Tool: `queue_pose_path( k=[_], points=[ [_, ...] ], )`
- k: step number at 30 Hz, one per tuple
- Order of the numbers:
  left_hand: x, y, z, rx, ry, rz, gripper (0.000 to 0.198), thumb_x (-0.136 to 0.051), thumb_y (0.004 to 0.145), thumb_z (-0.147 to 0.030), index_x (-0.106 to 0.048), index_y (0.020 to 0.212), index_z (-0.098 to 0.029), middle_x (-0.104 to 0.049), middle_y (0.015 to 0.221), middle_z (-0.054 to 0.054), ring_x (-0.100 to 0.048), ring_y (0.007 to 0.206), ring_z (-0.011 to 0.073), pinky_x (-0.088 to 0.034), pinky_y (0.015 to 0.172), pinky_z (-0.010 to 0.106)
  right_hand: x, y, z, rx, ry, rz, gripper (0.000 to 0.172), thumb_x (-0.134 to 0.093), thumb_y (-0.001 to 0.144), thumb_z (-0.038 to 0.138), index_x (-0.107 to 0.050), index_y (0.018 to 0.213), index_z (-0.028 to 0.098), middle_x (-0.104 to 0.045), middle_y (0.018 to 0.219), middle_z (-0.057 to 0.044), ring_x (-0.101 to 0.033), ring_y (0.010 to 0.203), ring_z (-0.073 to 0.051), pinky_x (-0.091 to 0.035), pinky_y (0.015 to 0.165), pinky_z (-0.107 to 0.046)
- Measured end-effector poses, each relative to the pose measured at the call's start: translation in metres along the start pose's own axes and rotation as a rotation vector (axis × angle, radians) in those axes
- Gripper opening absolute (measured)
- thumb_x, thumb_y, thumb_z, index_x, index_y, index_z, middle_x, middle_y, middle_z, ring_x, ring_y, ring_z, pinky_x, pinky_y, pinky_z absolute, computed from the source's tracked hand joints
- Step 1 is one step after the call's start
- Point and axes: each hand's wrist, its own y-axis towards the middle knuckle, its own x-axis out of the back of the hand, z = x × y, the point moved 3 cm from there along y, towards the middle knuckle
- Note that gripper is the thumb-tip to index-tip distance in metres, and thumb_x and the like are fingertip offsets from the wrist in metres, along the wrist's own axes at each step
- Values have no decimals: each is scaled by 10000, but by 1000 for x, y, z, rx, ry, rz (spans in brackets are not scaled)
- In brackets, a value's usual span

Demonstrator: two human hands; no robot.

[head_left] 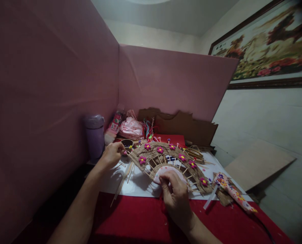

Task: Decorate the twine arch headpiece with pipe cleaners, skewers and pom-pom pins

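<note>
A fan-shaped handicraft (153, 149) of thin wooden sticks and brown twine stands tilted over the table. Magenta flowers with yellow centres dot its wide outer band, and small coloured ornaments tip its sticks. My right hand (175, 189) grips the fan at its inner base, where pale spotted fabric (163, 172) covers the half-round centre. At the fan's left end, my left hand (114, 155) pinches a small pink ornament (125, 152) by a stick tip; whether it is fixed to the stick I cannot tell. Loose wooden sticks (125, 178) lie below that hand.
A hot glue gun (231, 191) with a flowered cover lies at the right, its cord trailing forward. A purple bottle (94, 137) stands at the left. Behind are a dark-filled cup (127, 143), bundled pink cloth (132, 127), and torn cardboard (176, 123). Pink partitions enclose the left and back.
</note>
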Motion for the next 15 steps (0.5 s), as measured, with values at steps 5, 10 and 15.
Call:
queue_pose_path(
  k=[5,10,15],
  points=[
    [0,-1,-2,6,-13,-2,106,-525,714,-180,-614,655,-175,-627,664,41,-544,638,162,-358,571,259,1,1,0,6,12,-2,97,-480,855,117,-546,832,184,-560,771,-31,-522,747,-168,-403,675,-296],
    [6,-3,-7,35,-25,-55,95,-516,712,-191,-595,660,-182,-621,650,31,-551,634,164,-361,569,257,0,1,-1,-2,11,-9,98,-481,853,119,-539,809,185,-555,750,-29,-516,725,-166,-388,662,-291],
    [15,-2,-14,36,-113,-143,122,-464,745,-227,-574,728,-176,-627,710,35,-575,686,176,-404,629,271,5,9,5,-47,31,-33,119,-473,851,117,-537,780,189,-569,754,-23,-520,737,-157,-388,683,-278]
  ],
)
